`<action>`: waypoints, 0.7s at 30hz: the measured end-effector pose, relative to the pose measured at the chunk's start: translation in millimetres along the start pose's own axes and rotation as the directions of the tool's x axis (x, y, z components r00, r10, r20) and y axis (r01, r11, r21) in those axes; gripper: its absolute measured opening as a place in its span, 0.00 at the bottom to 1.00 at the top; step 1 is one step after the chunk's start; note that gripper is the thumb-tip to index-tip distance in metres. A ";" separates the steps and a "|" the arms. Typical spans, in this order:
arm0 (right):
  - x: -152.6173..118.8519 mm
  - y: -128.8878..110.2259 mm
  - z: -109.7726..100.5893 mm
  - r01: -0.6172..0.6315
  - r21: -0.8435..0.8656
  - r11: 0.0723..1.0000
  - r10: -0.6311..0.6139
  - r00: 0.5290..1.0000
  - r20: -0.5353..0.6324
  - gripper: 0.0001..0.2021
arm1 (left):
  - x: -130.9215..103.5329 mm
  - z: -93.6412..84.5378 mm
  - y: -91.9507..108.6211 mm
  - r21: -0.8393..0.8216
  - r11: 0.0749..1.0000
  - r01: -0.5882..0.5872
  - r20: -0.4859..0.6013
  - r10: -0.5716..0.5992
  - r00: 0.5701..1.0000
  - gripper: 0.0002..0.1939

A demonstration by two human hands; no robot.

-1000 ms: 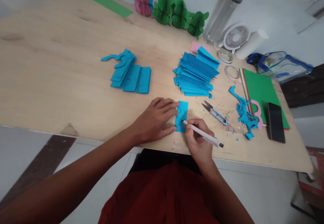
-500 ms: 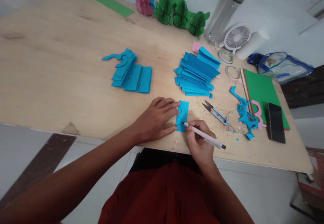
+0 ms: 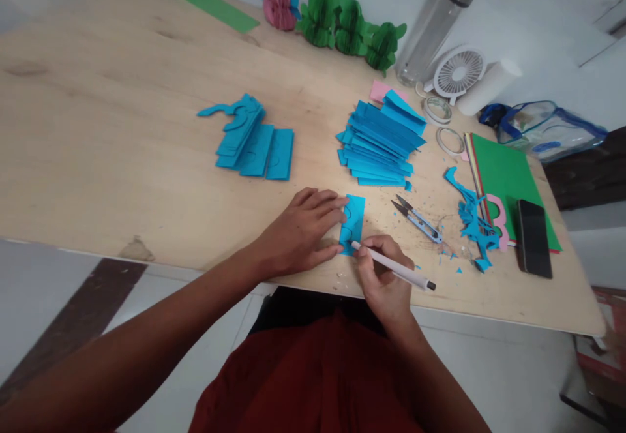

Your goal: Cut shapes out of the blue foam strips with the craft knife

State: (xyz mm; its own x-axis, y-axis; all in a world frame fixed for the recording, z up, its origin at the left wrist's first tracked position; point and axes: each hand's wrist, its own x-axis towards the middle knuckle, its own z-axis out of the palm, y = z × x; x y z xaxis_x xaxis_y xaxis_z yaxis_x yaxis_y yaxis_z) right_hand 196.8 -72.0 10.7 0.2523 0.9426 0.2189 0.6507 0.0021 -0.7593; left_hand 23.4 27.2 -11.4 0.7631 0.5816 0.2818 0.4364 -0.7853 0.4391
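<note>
A small folded blue paper (image 3: 356, 214) with curved pen lines lies near the table's front edge. My left hand (image 3: 306, 231) rests flat beside it, fingers apart, their tips on its left edge. My right hand (image 3: 386, 276) is closed around a white pen (image 3: 396, 267), whose tip touches the lower part of the paper. Blue thread snips (image 3: 418, 219) lie to the right of the paper. Beyond it is a large pile of folded blue papers (image 3: 381, 139). Another blue stack (image 3: 252, 143), with a curved cutout on top, lies to the left.
Blue scraps (image 3: 474, 221), a green paper stack (image 3: 508, 179) and a phone (image 3: 534, 237) lie right. Behind stand green paper shapes (image 3: 349, 25), a pink one (image 3: 278, 2), a bottle (image 3: 433, 29) and a fan (image 3: 458, 73). Tape rolls (image 3: 437, 111) are near the fan.
My right hand and the pen have shifted slightly left and down, the tip moving along the lower part of the paper. My left hand has stayed where it was.
</note>
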 end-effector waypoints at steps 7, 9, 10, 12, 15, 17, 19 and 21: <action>-0.7 -2.4 4.1 -0.004 0.049 0.999 0.003 1.000 0.026 0.02 | 1.0 -0.5 0.2 -0.003 1.000 -0.001 -0.008 0.001 1.000 0.18; 0.0 -4.3 5.3 0.012 0.041 0.999 -0.013 1.000 0.028 0.02 | 1.3 -0.3 0.3 -0.006 1.000 -0.002 -0.011 0.002 1.000 0.18; 0.5 -5.1 5.6 0.017 0.037 0.999 -0.018 0.999 0.028 0.03 | 1.4 -0.1 0.3 -0.008 1.000 -0.003 -0.015 0.002 1.000 0.18; 1.3 -6.2 5.8 0.016 0.045 0.999 -0.018 0.999 0.037 0.03 | 1.5 0.2 0.2 -0.010 1.000 -0.006 -0.022 0.006 1.000 0.17; 1.5 -5.5 4.8 -0.022 0.087 0.996 0.018 0.999 0.050 0.03 | 1.2 0.4 0.2 -0.002 1.000 -0.008 -0.020 0.008 1.000 0.18; 1.0 -3.8 3.9 -0.057 0.118 0.991 0.053 0.998 0.040 0.03 | 0.8 0.2 0.2 0.002 1.000 -0.007 -0.012 0.007 1.000 0.18; 0.4 -2.1 3.4 -0.082 0.136 0.987 0.080 0.997 0.023 0.03 | 0.4 0.0 0.2 -0.001 1.000 -0.006 -0.012 0.006 1.000 0.19; 0.1 -1.4 3.4 -0.088 0.136 0.987 0.086 0.996 0.023 0.03 | 0.3 -0.2 0.1 -0.010 1.000 -0.006 -0.018 0.006 1.000 0.19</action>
State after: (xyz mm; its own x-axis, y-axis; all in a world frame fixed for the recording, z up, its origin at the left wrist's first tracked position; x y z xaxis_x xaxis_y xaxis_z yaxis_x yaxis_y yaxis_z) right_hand 193.5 -70.8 9.7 0.2909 0.9466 0.1387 0.5226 -0.0358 -0.8518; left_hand 23.6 27.2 -11.1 0.7568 0.5810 0.2996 0.4275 -0.7866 0.4456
